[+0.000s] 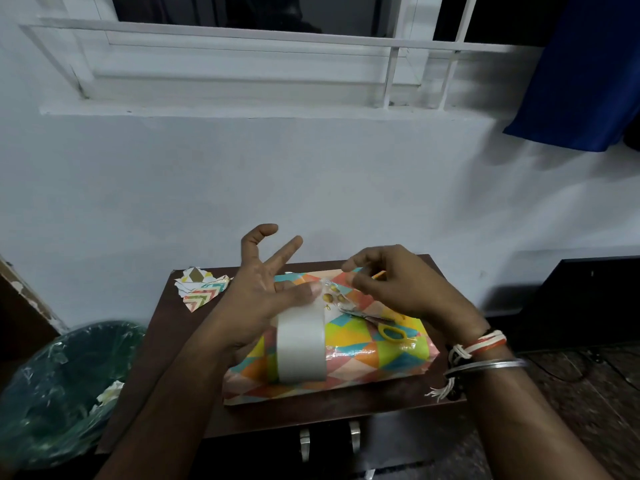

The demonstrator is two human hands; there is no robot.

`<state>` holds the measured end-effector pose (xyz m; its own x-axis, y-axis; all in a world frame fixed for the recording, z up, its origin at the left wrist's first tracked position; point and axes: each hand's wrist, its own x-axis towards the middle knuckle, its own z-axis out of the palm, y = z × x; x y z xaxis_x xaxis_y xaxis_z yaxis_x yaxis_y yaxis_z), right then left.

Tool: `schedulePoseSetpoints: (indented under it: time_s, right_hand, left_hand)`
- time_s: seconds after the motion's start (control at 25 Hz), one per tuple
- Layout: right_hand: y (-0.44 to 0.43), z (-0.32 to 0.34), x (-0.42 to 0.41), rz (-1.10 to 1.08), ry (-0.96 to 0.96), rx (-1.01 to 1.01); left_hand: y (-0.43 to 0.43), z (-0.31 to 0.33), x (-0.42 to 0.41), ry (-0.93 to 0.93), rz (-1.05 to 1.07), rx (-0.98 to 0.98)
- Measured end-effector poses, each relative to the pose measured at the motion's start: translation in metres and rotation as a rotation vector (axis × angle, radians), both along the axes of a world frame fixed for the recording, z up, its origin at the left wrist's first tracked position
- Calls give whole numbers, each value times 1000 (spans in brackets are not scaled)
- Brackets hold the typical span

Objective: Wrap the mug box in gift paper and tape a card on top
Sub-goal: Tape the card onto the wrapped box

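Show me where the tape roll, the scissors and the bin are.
tape roll (301,344), head view, outer white face.
scissors (393,333), head view, yellow handle.
bin (41,386), head view, green liner wall.

The gift-wrapped mug box (363,355), in bright triangle-patterned paper, lies flat on the dark surface (166,341). A white tape roll (301,344) stands on edge over the box's left part, gripped by the left hand (263,292). A crinkled clear tape strip (330,294) leads toward the right hand (398,282), whose fingertips pinch.
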<state>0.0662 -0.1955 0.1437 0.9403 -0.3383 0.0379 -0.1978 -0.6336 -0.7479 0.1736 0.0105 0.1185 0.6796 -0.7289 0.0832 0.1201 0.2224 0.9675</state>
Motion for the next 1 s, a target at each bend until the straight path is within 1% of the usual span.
schedulePoseSetpoints:
  time_s: [0.04, 0.08, 0.16, 0.2, 0.32, 0.56, 0.6, 0.64, 0.68, 0.72, 0.76, 0.8, 0.84, 0.88, 1.0]
  right_hand:
    - [-5, -4, -1, -13, 66, -136]
    - [-9, -8, -3, 16, 168, -225]
    - [-12, -12, -7, 108, 366, -279]
    - [-11, -14, -7, 131, 406, -286]
    - [-14, -19, -6, 95, 350, -338]
    - [-18, -31, -2, -57, 213, -391]
    - [-15, -32, -1, -86, 154, -393]
    - [-11, -30, 1, -112, 58, -341]
    - [-5, -24, 2, -116, -51, -202]
    - [3, -13, 2, -84, -119, -5]
    - [13, -1, 1, -13, -128, 193]
    - [21, 10, -1, 76, -100, 323]
    - [29, 19, -2, 153, -63, 373]
    - [35, 24, -3, 214, -33, 370]
    - [42, 23, -1, 264, 13, 354]
  left_hand:
    - [4, -2, 5, 64, 33, -24]
    - [7, -4, 9, 113, 63, -30]
    - [10, -8, 13, 146, 90, 6]
    - [11, -10, 14, 146, 88, 24]
    - [11, -11, 14, 125, 71, 33]
    - [17, -8, 17, 93, 68, 42]
    - [17, -7, 16, 70, 52, 61]
    - [16, -6, 14, 39, 36, 76]
    - [15, -5, 13, 8, 21, 80]
    - [13, -4, 11, -19, 9, 76]
    - [11, -3, 9, -38, 1, 67]
    - [10, -2, 7, -56, -9, 59]
    - [8, -1, 4, -75, -21, 57]
    - [7, 1, 2, -94, -36, 58]
    - [7, 2, -3, -145, -79, 53]
